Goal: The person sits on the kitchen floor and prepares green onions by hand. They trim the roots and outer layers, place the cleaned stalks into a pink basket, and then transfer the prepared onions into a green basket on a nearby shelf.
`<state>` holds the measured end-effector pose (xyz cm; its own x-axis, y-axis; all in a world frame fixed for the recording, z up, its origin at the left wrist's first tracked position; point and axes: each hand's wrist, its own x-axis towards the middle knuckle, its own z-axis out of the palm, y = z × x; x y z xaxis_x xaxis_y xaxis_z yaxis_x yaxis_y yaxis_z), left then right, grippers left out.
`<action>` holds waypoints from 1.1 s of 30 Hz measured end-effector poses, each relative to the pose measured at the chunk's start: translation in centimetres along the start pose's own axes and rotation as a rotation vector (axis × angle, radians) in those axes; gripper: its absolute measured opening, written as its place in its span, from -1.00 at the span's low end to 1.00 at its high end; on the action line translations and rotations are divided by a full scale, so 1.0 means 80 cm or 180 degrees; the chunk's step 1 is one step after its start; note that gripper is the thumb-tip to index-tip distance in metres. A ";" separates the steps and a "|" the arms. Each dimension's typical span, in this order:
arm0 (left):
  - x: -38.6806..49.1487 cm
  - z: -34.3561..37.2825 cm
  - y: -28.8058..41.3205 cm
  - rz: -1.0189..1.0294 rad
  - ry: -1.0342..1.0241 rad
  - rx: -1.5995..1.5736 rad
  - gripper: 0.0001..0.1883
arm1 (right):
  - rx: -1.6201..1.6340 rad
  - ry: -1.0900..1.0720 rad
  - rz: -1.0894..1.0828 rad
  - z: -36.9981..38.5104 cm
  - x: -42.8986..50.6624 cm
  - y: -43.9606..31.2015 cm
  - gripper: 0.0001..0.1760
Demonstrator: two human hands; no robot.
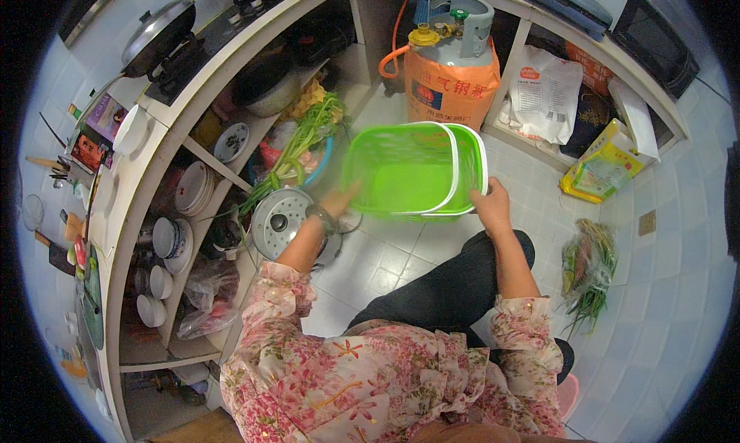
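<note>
A green plastic bucket (399, 180) with a white rim and a white swing handle is in front of me, above the floor tiles. Its mouth faces up towards the camera, and motion blurs its left side. My right hand (491, 205) grips the rim at the bucket's right corner, thumb on the near side. At the left end, my left hand (338, 203) overlaps the bucket's edge; blur hides whether its fingers grip or only touch. A dark bracelet circles that wrist. Just left of it lies a perforated metal steamer lid (280, 220) with a black knob.
An orange-wrapped gas cylinder (451, 85) stands behind the bucket. Leafy greens (309, 134) spill from the left shelf near stacked bowls (173, 241). At right are a yellow package (601, 165) and bagged vegetables (587, 269) beside the tiled wall (653, 281).
</note>
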<state>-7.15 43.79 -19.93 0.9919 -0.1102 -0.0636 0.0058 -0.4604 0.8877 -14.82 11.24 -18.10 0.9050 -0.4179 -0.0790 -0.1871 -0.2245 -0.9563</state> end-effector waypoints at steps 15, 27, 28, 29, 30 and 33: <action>-0.014 0.119 0.074 0.3327 -0.1025 0.1781 -0.60 | -0.0693 0.0444 -0.0107 0.021 -0.012 0.049 -0.68; 0.030 -0.030 -0.051 0.1427 0.0918 0.1373 -0.67 | 0.0326 0.0626 -0.0579 0.013 -0.002 0.069 -0.73; 0.031 -0.022 -0.060 0.1342 0.0687 0.1065 -0.65 | 0.0260 0.0574 -0.0533 0.013 -0.002 0.070 -0.73; 0.032 -0.016 -0.068 0.1259 0.0458 0.0759 -0.62 | 0.0196 0.0525 -0.0490 0.013 -0.001 0.071 -0.74; 0.035 -0.008 -0.074 0.0817 -0.0044 0.0636 -0.59 | 0.0235 0.0461 -0.0455 0.013 -0.001 0.072 -0.75; 0.047 0.010 -0.084 -0.0622 -0.0974 0.0160 -0.55 | 0.0407 0.0294 -0.0448 0.011 -0.002 0.073 -0.76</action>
<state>-3.58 45.75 -26.46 0.8886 -0.2709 -0.3701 0.1777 -0.5406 0.8223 -15.76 10.78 -23.95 0.8788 -0.4707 0.0784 -0.0061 -0.1753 -0.9845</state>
